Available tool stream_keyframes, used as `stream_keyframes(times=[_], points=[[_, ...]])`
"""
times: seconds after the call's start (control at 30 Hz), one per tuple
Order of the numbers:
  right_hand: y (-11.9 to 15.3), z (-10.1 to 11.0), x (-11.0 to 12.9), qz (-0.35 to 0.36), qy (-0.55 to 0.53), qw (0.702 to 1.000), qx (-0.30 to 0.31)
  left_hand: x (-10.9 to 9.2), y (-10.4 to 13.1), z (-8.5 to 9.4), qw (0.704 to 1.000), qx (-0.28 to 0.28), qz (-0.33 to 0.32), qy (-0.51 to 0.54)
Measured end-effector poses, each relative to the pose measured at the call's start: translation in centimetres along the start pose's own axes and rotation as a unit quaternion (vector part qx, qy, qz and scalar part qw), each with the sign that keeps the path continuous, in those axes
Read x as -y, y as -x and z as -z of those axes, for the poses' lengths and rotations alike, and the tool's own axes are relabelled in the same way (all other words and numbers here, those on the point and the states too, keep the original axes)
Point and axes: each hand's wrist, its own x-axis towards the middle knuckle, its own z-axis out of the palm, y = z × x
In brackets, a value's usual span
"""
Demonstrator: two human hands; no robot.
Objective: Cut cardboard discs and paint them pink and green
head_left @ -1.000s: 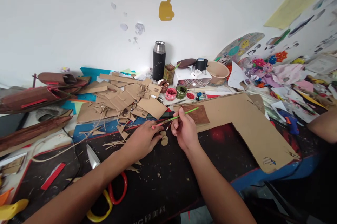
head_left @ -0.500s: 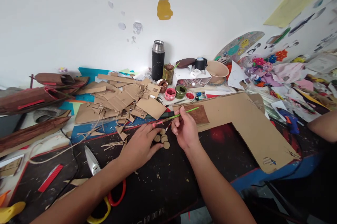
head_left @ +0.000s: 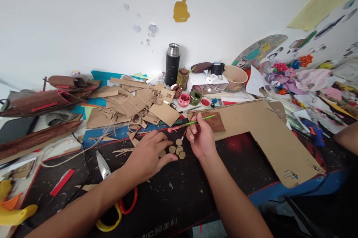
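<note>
Nearest, I see the left forearm (head_left: 95, 199) hiding the middle of smooth-bladed scissors (head_left: 103, 165) on the dark, flecked surface (head_left: 184, 193). Beyond, the left hand (head_left: 149, 152) has its fingers loosely parted beside thin, round cardboard discs (head_left: 179, 150), partly covering one; I can't tell whether they touch it. The right hand (head_left: 201, 137) pinches a slender, pink-ended green stick (head_left: 191, 122), before ragged, overlapping cardboard scraps (head_left: 134, 102).

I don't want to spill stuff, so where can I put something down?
On the black mat, between the right forearm and big cardboard piece. Also between the red scissor handle and that forearm, among small crumbs. Crowded: the back, with cardboard scraps and paint pots.
</note>
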Motion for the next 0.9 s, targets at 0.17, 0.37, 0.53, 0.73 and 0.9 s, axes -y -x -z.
stream_keyframes(times=[0.17,0.37,0.53,0.73,0.9], points=[[-0.2,-0.4,0.7,0.010,0.004,1.000,-0.002,0.9,1.5,2.2,0.997,-0.034,0.036,0.053],[-0.1,0.1,0.6,0.019,0.029,0.999,-0.010,2.1,3.7,1.2,0.999,-0.034,0.029,-0.020],[0.5,1.2,-0.4,0.015,0.065,0.998,-0.004,2.3,3.6,-0.5,0.998,0.013,0.027,-0.062],[0.8,1.8,0.0,0.015,0.066,0.998,-0.018,2.7,0.9,-1.0,0.999,0.000,0.031,-0.041],[0.8,1.8,0.3,0.018,0.072,0.997,-0.022,3.4,-1.3,-1.4,0.998,-0.006,0.027,-0.053]])
